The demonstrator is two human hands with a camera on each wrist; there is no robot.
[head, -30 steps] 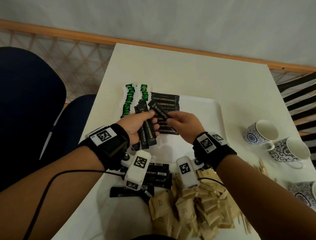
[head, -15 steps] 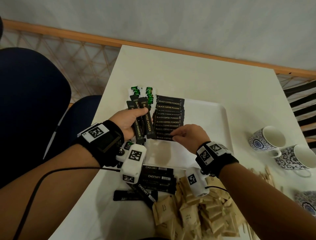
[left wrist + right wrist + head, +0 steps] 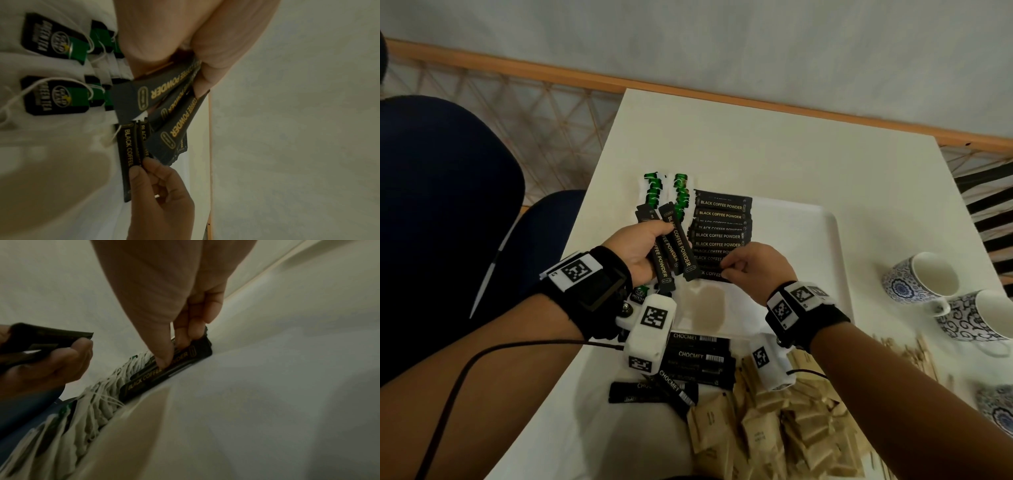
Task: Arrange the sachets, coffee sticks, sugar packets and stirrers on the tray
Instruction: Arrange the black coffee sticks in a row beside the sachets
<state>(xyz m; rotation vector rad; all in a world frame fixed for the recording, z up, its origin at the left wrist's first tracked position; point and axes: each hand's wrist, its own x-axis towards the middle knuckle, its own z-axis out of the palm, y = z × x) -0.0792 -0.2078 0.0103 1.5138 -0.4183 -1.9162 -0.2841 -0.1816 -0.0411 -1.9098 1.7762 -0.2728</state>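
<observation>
Left hand [image 3: 640,248] has a full grip on a fan of black coffee sticks [image 3: 671,250] above the tray [image 3: 808,240]. Right hand [image 3: 755,270] pinches the nearest stick in the row of coffee sticks [image 3: 720,226] lying on the tray. Tea bags [image 3: 667,192] lie just left of the row. Sugar packets [image 3: 774,431] are piled on the bench [image 3: 756,144].

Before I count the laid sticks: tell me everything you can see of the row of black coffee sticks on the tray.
The row of black coffee sticks lies flat on the white tray, overlapping, gold BLACK COFFEE POWDER lettering up, beside the green tea bags. The right hand pinches the nearest stick's end.
</observation>
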